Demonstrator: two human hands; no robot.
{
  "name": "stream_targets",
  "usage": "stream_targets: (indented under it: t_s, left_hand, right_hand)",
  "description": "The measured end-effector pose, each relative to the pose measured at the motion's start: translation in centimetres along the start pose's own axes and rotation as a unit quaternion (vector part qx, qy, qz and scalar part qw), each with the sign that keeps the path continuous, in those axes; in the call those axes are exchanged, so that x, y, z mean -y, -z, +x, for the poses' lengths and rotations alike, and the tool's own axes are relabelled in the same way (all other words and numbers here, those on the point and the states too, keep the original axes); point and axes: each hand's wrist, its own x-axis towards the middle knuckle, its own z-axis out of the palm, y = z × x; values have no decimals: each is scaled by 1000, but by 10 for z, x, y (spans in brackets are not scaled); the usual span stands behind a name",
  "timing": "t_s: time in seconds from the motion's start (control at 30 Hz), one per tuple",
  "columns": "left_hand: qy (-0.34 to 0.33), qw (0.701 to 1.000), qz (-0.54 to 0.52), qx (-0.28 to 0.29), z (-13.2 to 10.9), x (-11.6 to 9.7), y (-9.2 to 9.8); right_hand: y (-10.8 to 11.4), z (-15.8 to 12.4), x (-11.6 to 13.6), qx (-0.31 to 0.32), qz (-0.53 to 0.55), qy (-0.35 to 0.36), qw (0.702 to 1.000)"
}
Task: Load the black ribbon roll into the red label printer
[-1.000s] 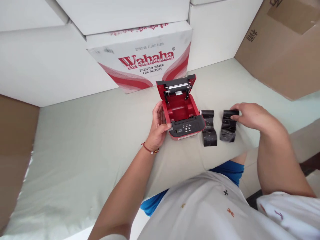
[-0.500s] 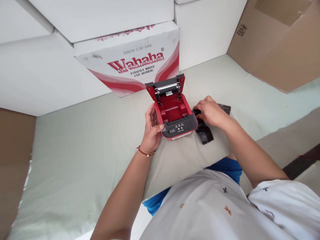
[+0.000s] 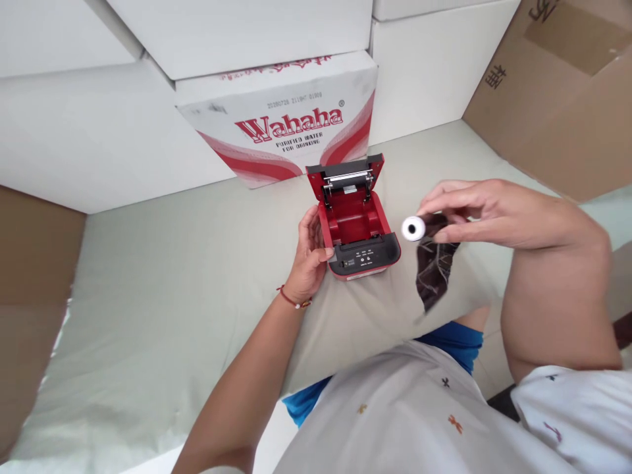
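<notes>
A small red printer [image 3: 356,227] sits on the pale cloth [image 3: 162,309] with its lid tipped back and its red paper bay bare. My left hand [image 3: 310,253] grips the printer's left side, thumb on the dark front panel. My right hand [image 3: 486,212] is raised to the right of the printer, pinching a small white paper roll [image 3: 413,228]. A dark crinkled wrapper [image 3: 434,263] hangs down from that roll. The second dark packet is not in sight.
A white Wahaha water carton [image 3: 284,118] stands right behind the printer among other white boxes [image 3: 74,145]. Brown cardboard boxes flank the cloth at the far right [image 3: 567,92] and far left [image 3: 29,296]. My white shirt [image 3: 419,415] fills the lower frame.
My right hand went from the right-hand dark packet to the one beside the printer, then lifted a white roll with its wrapper hanging. My left hand stayed on the printer.
</notes>
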Motion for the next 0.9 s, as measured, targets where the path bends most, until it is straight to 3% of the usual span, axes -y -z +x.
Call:
stream_targets:
  t_s: [0.1,0.2,0.27,0.33,0.4,0.5,0.57,0.63,0.77,0.9]
  left_hand:
    - [-8,1000,15,8,0,1,-1]
    - [-35,997,64,5,-5,0,-4]
    - [-79,986,146,-30,-12,-3,-9]
    - [-155,945,276,-85,-22,-10,-17]
    - [-263,866,411,-111,-32,-21,-28]
    - [-390,755,521,-78,-42,-34,-44]
    - [-428,706,562,-47,-45,-39,-53]
    - [-438,682,584,-28,-46,-40,-59]
    - [-436,662,609,-18,-46,-41,-63]
    - [-427,646,632,-26,-49,-40,-66]
  right_hand:
    - [-25,32,15,43,-7,0,999]
    - [-57,65,27,24,-75,-33,996]
    - [-73,80,35,15,-145,-66,987]
    - [-83,90,40,-1,-219,-94,971]
    - [-88,96,44,-10,-264,-110,958]
    - [-92,102,46,-14,-285,-123,950]
    - [-95,106,47,-17,-291,-131,948]
    - [-98,111,48,-19,-303,-139,943]
    - [-99,111,51,-13,-313,-137,940]
    - [-84,92,50,-24,-181,-33,983]
